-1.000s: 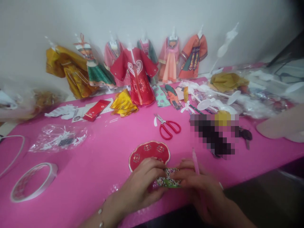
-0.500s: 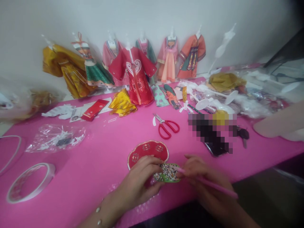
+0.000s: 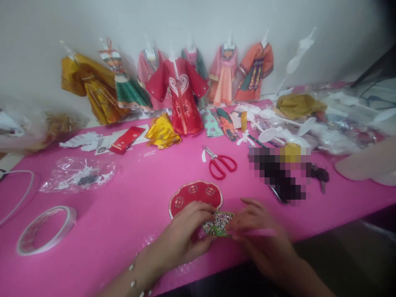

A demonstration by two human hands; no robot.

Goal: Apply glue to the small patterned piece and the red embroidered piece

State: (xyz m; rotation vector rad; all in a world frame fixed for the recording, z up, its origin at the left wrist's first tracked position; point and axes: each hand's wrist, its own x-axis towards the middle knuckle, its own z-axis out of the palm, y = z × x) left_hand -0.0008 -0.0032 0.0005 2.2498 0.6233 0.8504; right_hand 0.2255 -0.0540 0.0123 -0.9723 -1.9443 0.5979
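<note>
Left hand [image 3: 192, 225] clamped on small green tray [image 3: 214, 230], held just above near side of pink table [image 3: 123, 222]. Loose multicoloured beads [image 3: 223, 220] fill much of tray, green base showing at near edge. Right hand [image 3: 256, 222] closed round blurred pink stick [image 3: 261, 232], fingers at tray's right end. Red scalloped mat [image 3: 198, 193] just beyond left hand. Clear plastic bag [image 3: 51, 181] at left: white pieces, dark piece [image 3: 88, 180] inside.
</note>
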